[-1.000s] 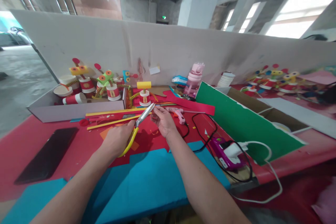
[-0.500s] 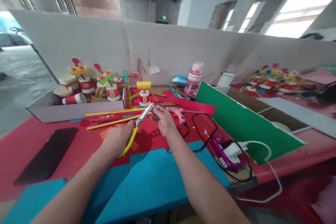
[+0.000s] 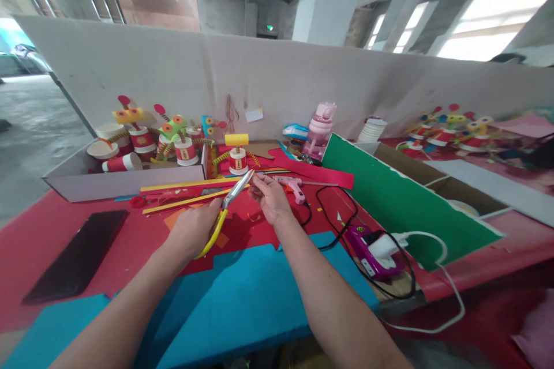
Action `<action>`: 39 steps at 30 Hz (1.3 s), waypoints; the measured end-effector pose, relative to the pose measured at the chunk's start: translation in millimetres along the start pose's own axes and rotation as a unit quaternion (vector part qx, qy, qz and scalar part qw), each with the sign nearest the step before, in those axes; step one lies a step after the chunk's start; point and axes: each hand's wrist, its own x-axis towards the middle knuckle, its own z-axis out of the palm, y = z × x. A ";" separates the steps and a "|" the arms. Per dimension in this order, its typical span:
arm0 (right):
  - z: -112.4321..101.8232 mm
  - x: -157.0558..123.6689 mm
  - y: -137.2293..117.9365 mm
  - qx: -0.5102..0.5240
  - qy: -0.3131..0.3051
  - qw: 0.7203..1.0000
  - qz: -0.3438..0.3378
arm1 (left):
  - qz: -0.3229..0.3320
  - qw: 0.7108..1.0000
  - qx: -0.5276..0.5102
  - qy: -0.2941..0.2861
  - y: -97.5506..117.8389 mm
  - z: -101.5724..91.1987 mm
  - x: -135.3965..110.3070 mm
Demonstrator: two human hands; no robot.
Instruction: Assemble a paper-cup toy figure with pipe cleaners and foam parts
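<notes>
My left hand point(image 3: 194, 230) grips the yellow handles of a pair of scissors point(image 3: 229, 202), whose silver blades point up and to the right. My right hand point(image 3: 270, 199) hovers just right of the blade tips, its fingers pinched together on something too small to make out. Both hands are above the red table surface point(image 3: 52, 225), behind a large blue sheet point(image 3: 242, 294). Yellow and red paper strips point(image 3: 186, 193) lie just left of the scissors.
A grey box point(image 3: 108, 181) with paper-cup figures stands at back left. A dark phone point(image 3: 73, 256) lies at left. A pink glue gun point(image 3: 294, 189), a black cable, a purple power strip point(image 3: 374, 251), a green board point(image 3: 402, 202) and a pink bottle point(image 3: 321, 130) are at right.
</notes>
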 end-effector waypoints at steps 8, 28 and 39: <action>0.3 0.8 -1.0 0.005 0.013 1.000 0.001 | 0.004 1.000 0.002 0.007 -1.3 2.1 0.1; -1.0 1.6 -3.4 0.008 0.029 1.000 0.001 | -0.001 1.000 0.001 0.002 -0.7 0.4 -0.2; -2.7 2.2 -3.4 0.005 0.027 1.000 -0.004 | 0.010 1.000 -0.001 0.000 0.1 -0.9 -0.4</action>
